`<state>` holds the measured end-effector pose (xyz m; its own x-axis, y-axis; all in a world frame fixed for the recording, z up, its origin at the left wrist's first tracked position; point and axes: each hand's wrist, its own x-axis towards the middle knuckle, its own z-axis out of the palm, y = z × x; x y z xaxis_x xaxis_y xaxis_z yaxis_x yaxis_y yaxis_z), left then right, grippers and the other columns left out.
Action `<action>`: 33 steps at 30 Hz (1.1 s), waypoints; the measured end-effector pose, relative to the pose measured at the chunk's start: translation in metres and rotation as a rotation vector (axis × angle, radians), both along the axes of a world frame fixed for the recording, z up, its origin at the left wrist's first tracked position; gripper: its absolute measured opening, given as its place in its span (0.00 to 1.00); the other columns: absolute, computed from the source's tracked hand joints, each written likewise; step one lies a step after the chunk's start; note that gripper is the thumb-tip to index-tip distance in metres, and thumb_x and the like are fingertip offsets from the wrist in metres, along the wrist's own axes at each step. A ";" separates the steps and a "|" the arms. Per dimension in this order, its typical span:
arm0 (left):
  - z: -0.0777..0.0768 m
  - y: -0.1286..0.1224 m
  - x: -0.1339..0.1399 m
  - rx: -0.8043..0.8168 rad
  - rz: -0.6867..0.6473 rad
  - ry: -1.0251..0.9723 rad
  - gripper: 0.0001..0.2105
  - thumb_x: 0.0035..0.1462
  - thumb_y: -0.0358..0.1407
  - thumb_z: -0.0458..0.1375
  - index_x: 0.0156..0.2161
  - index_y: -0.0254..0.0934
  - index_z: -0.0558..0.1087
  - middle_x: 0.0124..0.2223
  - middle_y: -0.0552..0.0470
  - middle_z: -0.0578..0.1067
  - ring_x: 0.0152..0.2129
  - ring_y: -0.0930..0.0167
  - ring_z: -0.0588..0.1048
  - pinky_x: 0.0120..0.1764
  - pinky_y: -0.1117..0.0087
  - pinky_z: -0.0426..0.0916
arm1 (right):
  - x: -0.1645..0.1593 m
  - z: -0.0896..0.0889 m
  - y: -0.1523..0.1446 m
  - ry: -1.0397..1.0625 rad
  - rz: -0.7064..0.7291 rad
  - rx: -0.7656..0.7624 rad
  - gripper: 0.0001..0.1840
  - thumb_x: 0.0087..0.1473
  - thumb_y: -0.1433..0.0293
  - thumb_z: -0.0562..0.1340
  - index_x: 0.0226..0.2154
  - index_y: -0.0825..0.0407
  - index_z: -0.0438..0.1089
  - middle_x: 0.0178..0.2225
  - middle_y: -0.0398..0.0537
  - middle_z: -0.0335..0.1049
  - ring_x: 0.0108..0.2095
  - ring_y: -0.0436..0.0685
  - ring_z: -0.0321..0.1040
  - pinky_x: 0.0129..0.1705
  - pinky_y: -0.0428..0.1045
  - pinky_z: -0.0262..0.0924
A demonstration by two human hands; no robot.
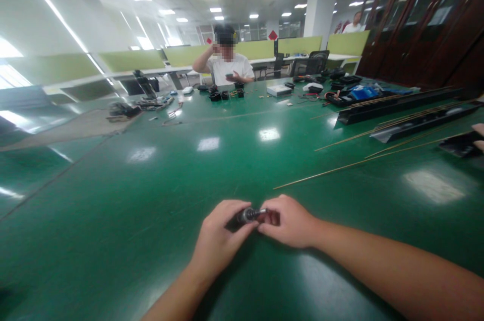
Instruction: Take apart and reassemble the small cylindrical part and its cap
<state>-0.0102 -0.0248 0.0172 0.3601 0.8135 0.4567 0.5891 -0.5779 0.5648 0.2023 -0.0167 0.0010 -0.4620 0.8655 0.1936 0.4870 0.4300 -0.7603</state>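
Close to my body, over the green table (pixel 162 195), my left hand (pixel 217 238) wraps around a dark cylindrical tool (pixel 247 215) with a ringed metal collar. A thin metal shaft (pixel 262 211) sticks out of the collar towards the right. My right hand (pixel 289 222) is closed at that shaft, thumb and fingers pinched around its end. Both hands nearly touch each other. The rear of the tool is hidden in my left palm, and its exact kind cannot be made out.
Long thin brass-coloured rods (pixel 325 175) and black metal channels (pixel 393 107) lie to the right. A co-worker's hand (pixel 479 134) shows at the right edge. Small black boxes (pixel 226 95), a white box (pixel 279 90) and cables line the far side, where another person (pixel 230 66) sits.
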 end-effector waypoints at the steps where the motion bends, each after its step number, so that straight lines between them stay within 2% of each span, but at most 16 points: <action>1: 0.001 0.000 0.000 0.021 0.000 0.011 0.12 0.56 0.38 0.66 0.45 0.41 0.77 0.42 0.50 0.79 0.39 0.68 0.77 0.44 0.69 0.73 | 0.000 -0.001 0.000 0.017 0.001 -0.012 0.04 0.50 0.71 0.67 0.28 0.52 0.72 0.23 0.39 0.71 0.24 0.50 0.66 0.30 0.45 0.55; 6: 0.000 0.001 -0.002 0.058 -0.024 0.043 0.12 0.58 0.36 0.64 0.47 0.41 0.76 0.43 0.50 0.78 0.39 0.69 0.77 0.42 0.71 0.73 | 0.000 -0.006 0.001 0.110 -0.018 -0.062 0.14 0.47 0.72 0.68 0.39 0.51 0.72 0.27 0.39 0.71 0.25 0.50 0.66 0.28 0.44 0.57; 9: -0.001 0.001 -0.002 0.071 -0.042 0.045 0.12 0.57 0.35 0.64 0.47 0.41 0.76 0.43 0.50 0.77 0.39 0.70 0.77 0.42 0.72 0.73 | 0.001 -0.006 0.001 0.111 -0.037 -0.053 0.17 0.46 0.72 0.69 0.42 0.50 0.72 0.29 0.40 0.72 0.26 0.50 0.66 0.29 0.44 0.58; 14: -0.002 0.000 -0.001 0.069 -0.054 0.037 0.13 0.57 0.33 0.63 0.48 0.39 0.73 0.43 0.48 0.77 0.40 0.68 0.76 0.44 0.69 0.72 | 0.002 -0.004 0.000 0.103 -0.035 -0.044 0.15 0.46 0.69 0.70 0.40 0.50 0.74 0.30 0.42 0.74 0.26 0.51 0.66 0.29 0.45 0.58; 20: -0.001 -0.001 -0.001 0.080 -0.089 0.050 0.09 0.58 0.32 0.62 0.45 0.39 0.75 0.42 0.48 0.76 0.39 0.69 0.76 0.42 0.71 0.72 | 0.001 -0.001 -0.001 0.119 -0.035 -0.029 0.13 0.47 0.68 0.70 0.38 0.51 0.75 0.31 0.43 0.74 0.29 0.52 0.67 0.31 0.46 0.60; 33: 0.000 -0.004 -0.001 0.052 -0.115 0.055 0.09 0.58 0.32 0.62 0.45 0.39 0.76 0.41 0.49 0.76 0.38 0.71 0.76 0.41 0.73 0.72 | 0.003 -0.001 -0.001 0.083 -0.015 0.012 0.10 0.50 0.66 0.69 0.37 0.50 0.78 0.32 0.45 0.76 0.33 0.54 0.71 0.36 0.47 0.61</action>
